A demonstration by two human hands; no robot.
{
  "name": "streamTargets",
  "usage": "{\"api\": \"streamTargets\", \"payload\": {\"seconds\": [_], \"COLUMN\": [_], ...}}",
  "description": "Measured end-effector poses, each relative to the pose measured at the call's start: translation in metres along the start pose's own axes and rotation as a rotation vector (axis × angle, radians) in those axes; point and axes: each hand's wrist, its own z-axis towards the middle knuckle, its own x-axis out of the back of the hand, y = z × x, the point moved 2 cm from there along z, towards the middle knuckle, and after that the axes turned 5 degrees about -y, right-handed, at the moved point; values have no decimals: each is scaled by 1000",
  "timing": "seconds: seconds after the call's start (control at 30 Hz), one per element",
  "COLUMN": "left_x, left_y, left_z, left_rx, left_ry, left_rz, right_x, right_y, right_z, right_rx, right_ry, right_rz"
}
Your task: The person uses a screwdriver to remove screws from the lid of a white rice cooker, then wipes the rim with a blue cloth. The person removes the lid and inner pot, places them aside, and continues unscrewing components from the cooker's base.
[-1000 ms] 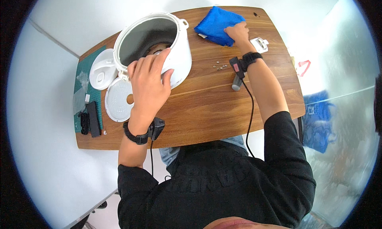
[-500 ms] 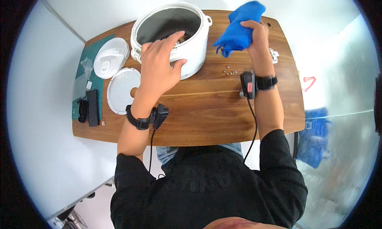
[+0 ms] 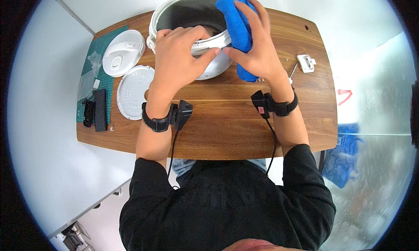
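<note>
A white rice cooker body [image 3: 214, 68] stands with its top uncovered at the far middle of the table; its inside looks dark grey. My left hand [image 3: 176, 61] grips the near rim, fingers bent over the edge and thumb on the outer side. A bunched blue cloth [image 3: 238, 26] lies over the right part of the rim and hangs down outside. My right hand [image 3: 262, 52] holds this cloth against the rim, thumb on the near side and fingers over the top. The fingertips of my left hand inside the pot are partly hidden.
Left of the cooker lie a white lid [image 3: 123, 50] and a round white plate [image 3: 131, 96]. A green mat [image 3: 81, 113] carries a black bar [image 3: 100, 109]. At right are a screwdriver [image 3: 293, 69] and a small white part [image 3: 305, 63]. Small screws [image 3: 261, 80] sit beside the cloth.
My right hand has brought the blue cloth leftward onto the cooker's rim. The cooker has shifted slightly away and right, with my left hand still at its rim.
</note>
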Motion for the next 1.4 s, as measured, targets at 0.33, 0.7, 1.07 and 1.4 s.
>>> {"api": "streamTargets", "payload": {"seconds": [0.33, 0.7, 1.07, 1.4], "left_x": [0, 2, 7, 2], "left_y": [-10, -22, -22, -12], "left_z": [0, -5, -4, -3], "left_rx": [17, 0, -1, -33], "left_ry": [-22, -34, -72, 15], "left_rz": [-46, -71, -106, -26], "right_x": [-7, -9, -12, -22], "right_y": [3, -51, -2, -27], "right_z": [9, -8, 7, -1], "right_rx": [138, 125, 162, 293], "right_ry": [102, 3, 157, 174], "right_rz": [-249, -402, -107, -410]}}
